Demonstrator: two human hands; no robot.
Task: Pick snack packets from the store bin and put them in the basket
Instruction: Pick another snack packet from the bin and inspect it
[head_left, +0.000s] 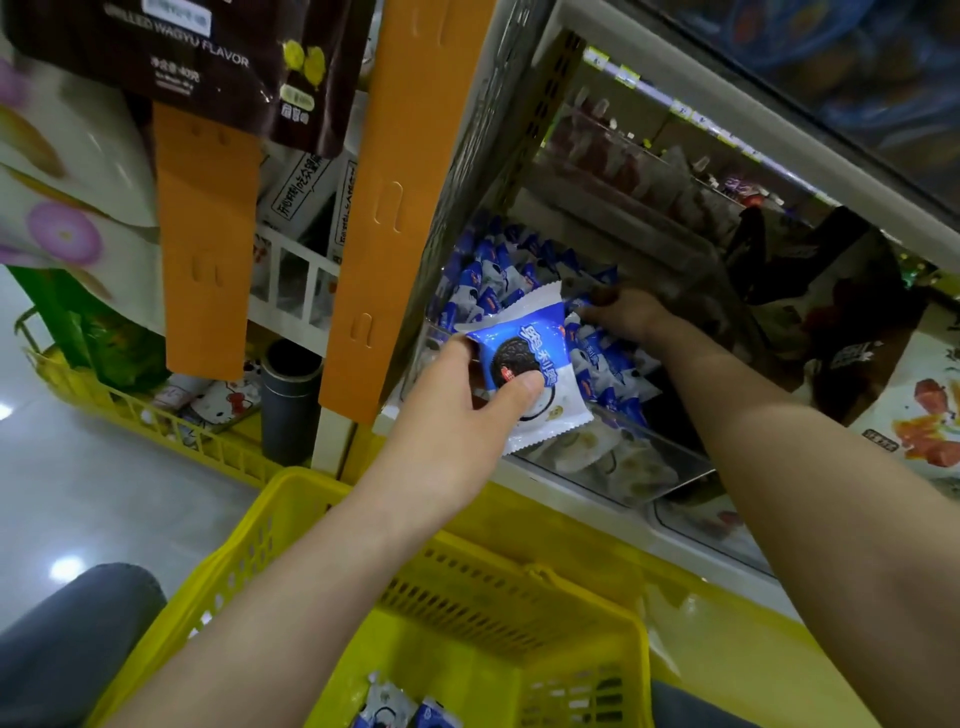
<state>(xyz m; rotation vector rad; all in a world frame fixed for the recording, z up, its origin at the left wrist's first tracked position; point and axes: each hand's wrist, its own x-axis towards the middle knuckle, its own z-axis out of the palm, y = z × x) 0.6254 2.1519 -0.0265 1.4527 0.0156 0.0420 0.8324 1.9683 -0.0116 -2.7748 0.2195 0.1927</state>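
Left hand (462, 400) pinches a blue packet (530, 358) mid-frame, above my basket (519, 587) rim; right hand (631, 312) in the bin (654, 447), grip unclear.

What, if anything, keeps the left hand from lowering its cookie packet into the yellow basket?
Probably nothing, so yes. The left hand holds the cookie packet in front of the bin, and the yellow basket sits open below it. The right arm reaches into the bin, clear of that path.
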